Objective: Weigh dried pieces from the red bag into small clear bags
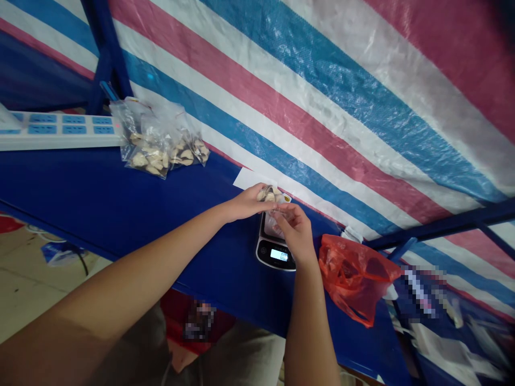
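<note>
My left hand (pixel 246 203) is closed around a small handful of pale dried slices (pixel 269 194), held just above the small digital scale (pixel 270 252). My right hand (pixel 295 229) is beside it over the scale, fingers pinched on a small clear plastic bag (pixel 276 219) that is hard to make out. The scale stands on the blue table (pixel 100 198), and its lit display (pixel 279 255) faces me.
Several clear bags of dried slices (pixel 161 142) lie at the back left beside a white power strip (pixel 56 130). A red plastic bag (pixel 354 276) sits right of the scale. A striped tarp (pixel 341 96) hangs behind. White paper (pixel 249 178) lies behind the scale.
</note>
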`<state>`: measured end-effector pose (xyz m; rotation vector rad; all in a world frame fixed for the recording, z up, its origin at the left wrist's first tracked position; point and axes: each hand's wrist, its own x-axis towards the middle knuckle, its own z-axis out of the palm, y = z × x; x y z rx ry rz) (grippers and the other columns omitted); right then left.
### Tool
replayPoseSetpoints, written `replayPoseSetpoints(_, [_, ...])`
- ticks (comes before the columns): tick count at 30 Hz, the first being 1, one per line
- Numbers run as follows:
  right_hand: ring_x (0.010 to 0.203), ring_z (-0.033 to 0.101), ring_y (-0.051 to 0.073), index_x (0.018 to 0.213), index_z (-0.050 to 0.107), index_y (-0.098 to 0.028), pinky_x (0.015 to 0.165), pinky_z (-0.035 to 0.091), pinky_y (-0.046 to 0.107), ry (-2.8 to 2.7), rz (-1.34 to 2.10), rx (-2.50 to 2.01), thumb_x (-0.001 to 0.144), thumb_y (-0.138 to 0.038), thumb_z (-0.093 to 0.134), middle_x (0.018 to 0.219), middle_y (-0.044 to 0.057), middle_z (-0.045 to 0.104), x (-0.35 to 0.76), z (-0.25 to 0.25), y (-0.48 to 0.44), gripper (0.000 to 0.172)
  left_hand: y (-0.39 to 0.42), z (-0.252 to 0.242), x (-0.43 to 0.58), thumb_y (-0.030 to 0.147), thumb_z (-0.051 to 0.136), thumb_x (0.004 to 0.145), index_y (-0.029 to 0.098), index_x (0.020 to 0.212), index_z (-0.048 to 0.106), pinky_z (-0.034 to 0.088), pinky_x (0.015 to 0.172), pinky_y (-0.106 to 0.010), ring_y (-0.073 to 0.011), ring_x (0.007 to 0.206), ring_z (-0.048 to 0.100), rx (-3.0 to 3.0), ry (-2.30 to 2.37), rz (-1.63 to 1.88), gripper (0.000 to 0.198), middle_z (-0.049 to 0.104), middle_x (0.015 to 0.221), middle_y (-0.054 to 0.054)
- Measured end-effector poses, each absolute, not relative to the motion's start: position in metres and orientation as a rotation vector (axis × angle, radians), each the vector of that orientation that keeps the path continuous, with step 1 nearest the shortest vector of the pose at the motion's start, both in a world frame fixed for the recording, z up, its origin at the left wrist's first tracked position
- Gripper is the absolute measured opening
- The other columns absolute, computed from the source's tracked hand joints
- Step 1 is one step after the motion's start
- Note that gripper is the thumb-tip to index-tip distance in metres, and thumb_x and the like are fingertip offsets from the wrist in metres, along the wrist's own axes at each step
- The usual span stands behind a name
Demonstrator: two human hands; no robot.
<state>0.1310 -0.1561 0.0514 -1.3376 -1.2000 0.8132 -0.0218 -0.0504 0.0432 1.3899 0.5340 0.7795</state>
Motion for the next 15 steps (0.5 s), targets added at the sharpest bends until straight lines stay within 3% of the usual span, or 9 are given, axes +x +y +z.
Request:
replayPoseSetpoints(10, [0.077, 0.065, 0.016, 0.097, 0.066, -0.022, 0.068, 0.057, 0.029, -1.189, 0.630, -1.358, 0.072, -0.036, 0.086, 0.091, 0.001, 0.071, 0.126, 0.038, -0.146, 0.035, -0.048, 0.036, -0.020, 0.045, 0.079, 0.078, 0.020, 0.115, 0.059, 0.046, 0.076, -0.028, -0.0172, 0.090, 0.062, 1.396, 0.587, 0.765, 0.049, 0.067, 0.104, -0.006])
replayPoseSetpoints(15, [0.086, 0.068, 0.019, 0.100, 0.064, -0.022, 0.070, 0.058, 0.029, -1.156, 0.714, -1.301, 0.074, -0.038, 0.083, 0.096, 0.002, 0.070, 0.124, 0.043, -0.148, 0.035, -0.050, 0.041, -0.022, 0.047, 0.077, 0.078, 0.020, 0.115, 0.059, 0.044, 0.069, -0.026, -0.0166, 0.085, 0.061, 1.391, 0.599, 0.751, 0.049, 0.067, 0.100, -0.005])
